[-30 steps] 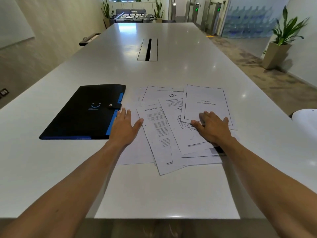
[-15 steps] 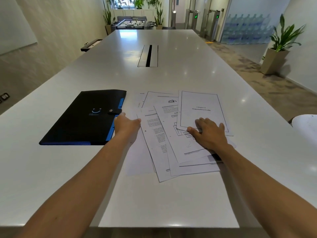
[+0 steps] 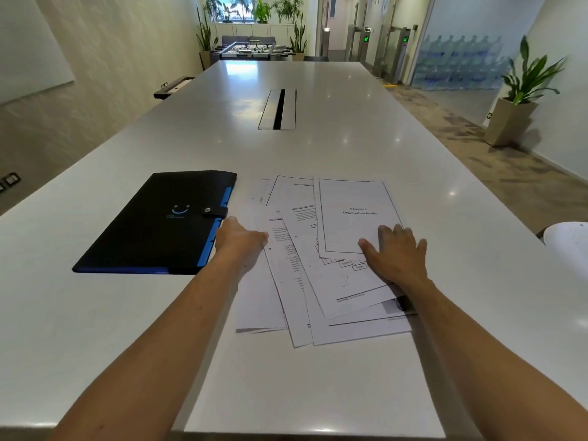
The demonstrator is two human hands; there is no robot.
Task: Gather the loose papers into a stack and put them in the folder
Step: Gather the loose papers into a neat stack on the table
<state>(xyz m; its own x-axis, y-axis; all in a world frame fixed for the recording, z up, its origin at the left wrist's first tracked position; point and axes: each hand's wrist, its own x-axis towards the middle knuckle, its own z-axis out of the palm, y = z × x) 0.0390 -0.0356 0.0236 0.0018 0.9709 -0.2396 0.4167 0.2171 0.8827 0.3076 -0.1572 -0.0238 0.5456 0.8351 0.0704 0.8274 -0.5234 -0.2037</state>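
1. The loose papers (image 3: 321,275) lay fanned and overlapping on the white counter (image 3: 318,148), near its front edge and just right of the folder (image 3: 159,224).
2. Their long axes ran roughly away from the person, but not alike: the lower sheets leaned to the left at their far ends, while the top sheet (image 3: 356,214), headed "Chapter 2", stood almost straight, its heading at the far end and readable from the person's side.
3. The black folder lay flat and shut, its snap strap (image 3: 213,212) fastened, touching or nearly touching the leftmost papers. Its long axis slanted from near left to far right, with the blue-edged side (image 3: 219,230) facing the papers.
4. The left hand (image 3: 238,238) reached forward on a straight arm and rested at the left margin of the papers, beside the folder's blue edge. Its fingers were curled under and hidden, so whether it pinched a sheet could not be told.
5. The right hand (image 3: 397,253) lay palm down, open and flat, fingers spread and pointing away, pressing on the lower part of the top sheet and the sheets under it, gripping nothing.
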